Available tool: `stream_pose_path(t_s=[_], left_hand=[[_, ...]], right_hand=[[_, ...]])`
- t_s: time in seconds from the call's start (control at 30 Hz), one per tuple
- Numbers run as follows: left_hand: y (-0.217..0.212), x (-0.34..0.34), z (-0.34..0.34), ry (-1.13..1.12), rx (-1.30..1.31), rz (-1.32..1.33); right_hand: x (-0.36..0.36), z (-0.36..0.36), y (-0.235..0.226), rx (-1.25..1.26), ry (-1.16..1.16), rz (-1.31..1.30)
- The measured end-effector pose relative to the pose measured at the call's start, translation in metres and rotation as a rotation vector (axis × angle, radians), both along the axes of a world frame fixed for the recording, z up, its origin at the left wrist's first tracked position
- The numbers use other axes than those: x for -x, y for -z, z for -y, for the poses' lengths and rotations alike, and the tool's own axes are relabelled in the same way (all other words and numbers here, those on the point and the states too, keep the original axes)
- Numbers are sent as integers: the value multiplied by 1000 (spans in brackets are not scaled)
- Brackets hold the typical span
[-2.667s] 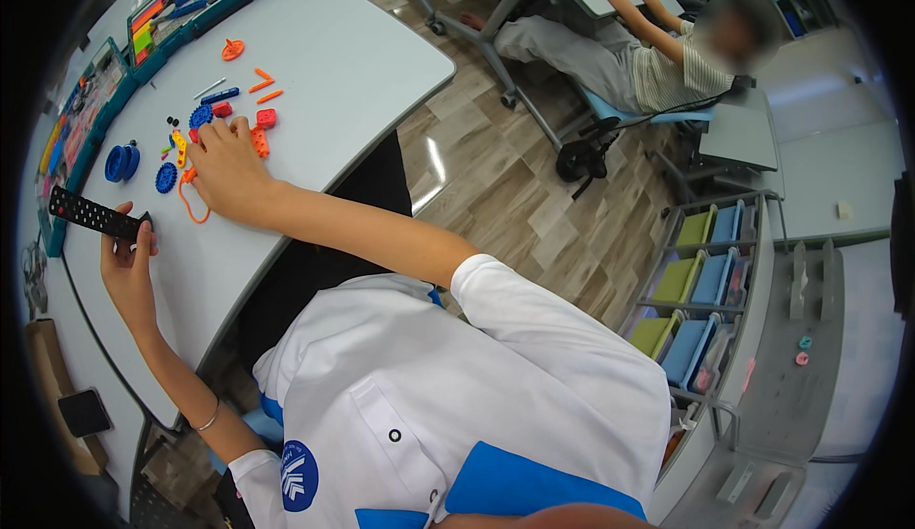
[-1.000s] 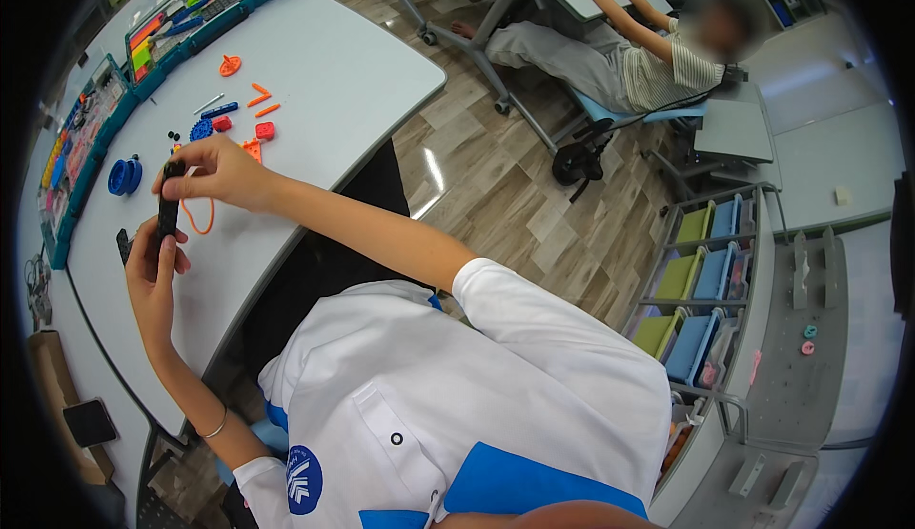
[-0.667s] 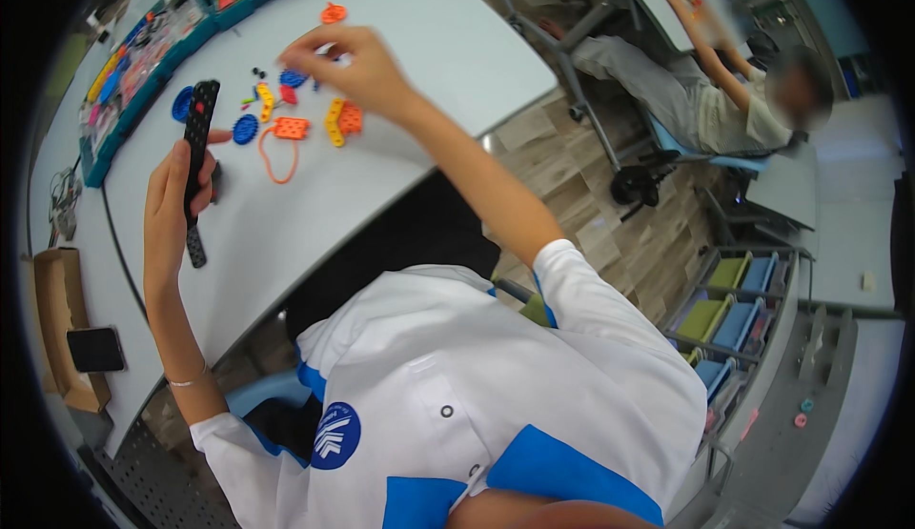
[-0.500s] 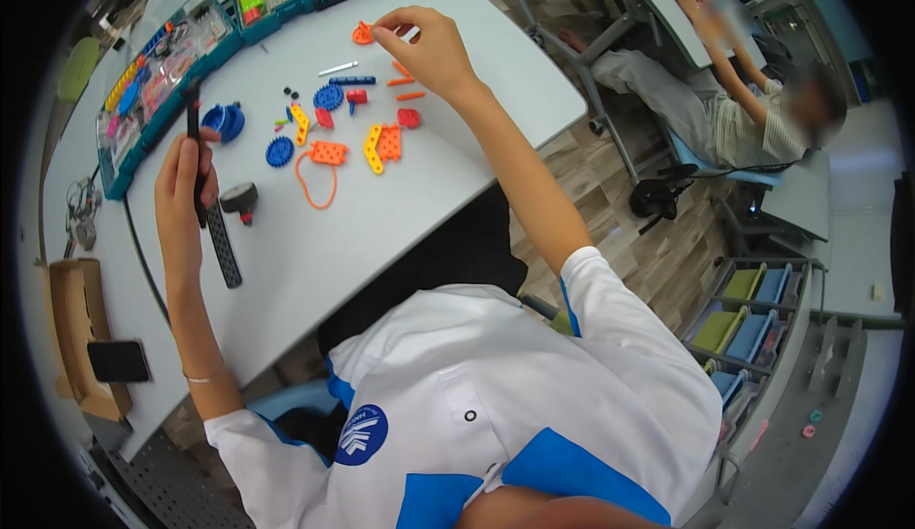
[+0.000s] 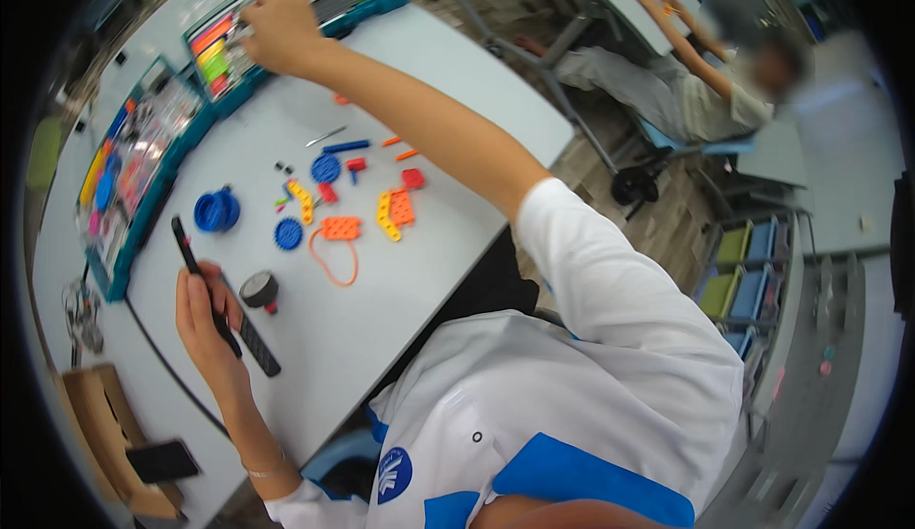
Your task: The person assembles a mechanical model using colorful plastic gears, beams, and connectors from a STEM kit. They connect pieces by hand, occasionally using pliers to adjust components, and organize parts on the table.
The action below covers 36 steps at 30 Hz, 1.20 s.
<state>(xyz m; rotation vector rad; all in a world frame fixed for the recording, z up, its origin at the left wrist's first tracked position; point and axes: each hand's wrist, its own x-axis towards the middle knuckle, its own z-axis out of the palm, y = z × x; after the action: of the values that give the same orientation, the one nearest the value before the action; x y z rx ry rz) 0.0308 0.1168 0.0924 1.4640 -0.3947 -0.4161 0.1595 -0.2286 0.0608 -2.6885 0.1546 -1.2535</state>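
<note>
My left hand [image 5: 212,317] is closed around a long black bar [image 5: 184,243] and holds it tilted above the table's left part. A black perforated strip [image 5: 255,346] shows just beside that hand; whether it is joined to the bar is not clear. My right hand [image 5: 286,35] reaches over the open teal parts case [image 5: 229,100] at the back. Its fingers are bent down among colourful pieces, and the fingertips are hidden. Between my arms lie blue gears [image 5: 288,233], yellow angled beams [image 5: 388,216], an orange perforated block [image 5: 340,229] and a black-and-red wheel [image 5: 258,290].
The case's second half [image 5: 124,243], with bagged parts, stands at the left. A blue spool-like piece [image 5: 217,211] sits near it. A cardboard box [image 5: 100,415] and a dark phone [image 5: 163,461] lie at the lower left. Another person [image 5: 658,91] sits at a separate table.
My right hand has moved left from beside a small orange piece to the case. My left hand keeps the black bar. The view has shifted, and my right forearm now crosses the back of the table.
</note>
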Motion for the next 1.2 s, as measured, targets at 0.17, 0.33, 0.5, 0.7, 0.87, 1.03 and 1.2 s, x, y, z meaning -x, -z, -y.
stream_pose_path(t_s=[0.17,0.33,0.5,0.7,0.87,1.03,1.2], left_hand=[[-2,8,6,40,-70,45],[-3,10,13,123,-140,67],[3,14,12,181,-186,49],[19,12,12,202,-101,-42],[9,26,22,58,-39,-54],[18,26,20,109,-58,12],[20,26,17,111,-46,36]], right_hand=[[-33,34,20,-22,72,-543],[-34,64,44,86,74,-393],[-5,48,12,49,-127,-105],[142,-50,-47,-334,-527,-196],[217,-86,-35,-367,-591,-251],[240,-101,-25,-370,-554,-353],[255,-87,-42,-549,-403,-162]])
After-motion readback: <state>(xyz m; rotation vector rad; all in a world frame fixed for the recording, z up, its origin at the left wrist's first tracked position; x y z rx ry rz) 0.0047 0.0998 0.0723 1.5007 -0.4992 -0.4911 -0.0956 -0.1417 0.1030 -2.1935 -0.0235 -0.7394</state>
